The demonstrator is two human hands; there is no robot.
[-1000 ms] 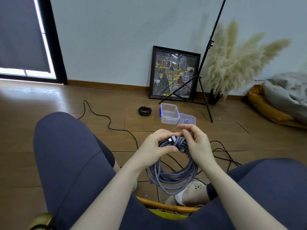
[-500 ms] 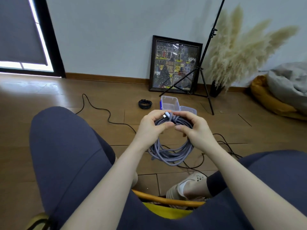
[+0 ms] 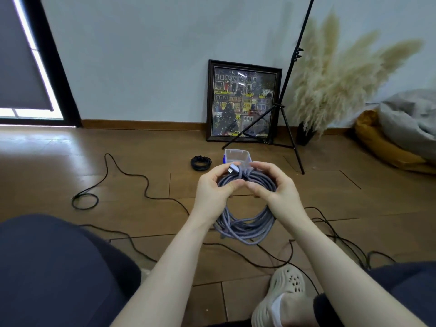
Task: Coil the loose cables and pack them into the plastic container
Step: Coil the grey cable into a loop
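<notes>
A: Both hands, left hand [image 3: 213, 191] and right hand [image 3: 274, 185], are clamped on the top of the grey cable coil [image 3: 245, 223], with the plug [image 3: 232, 169] sticking up.

B: Tuck that plug under a wrap, snugly, before reaching for the plastic box [image 3: 237, 156] just beyond. Black cables [image 3: 132, 182] lie loose on the floor.

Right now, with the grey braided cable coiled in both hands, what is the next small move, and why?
Probably tuck the silver plug end under the wraps to lock the grey braided cable coil. The left hand and right hand pinch the coil's top, the plug still pokes free, and the clear plastic container sits open just beyond.
</notes>
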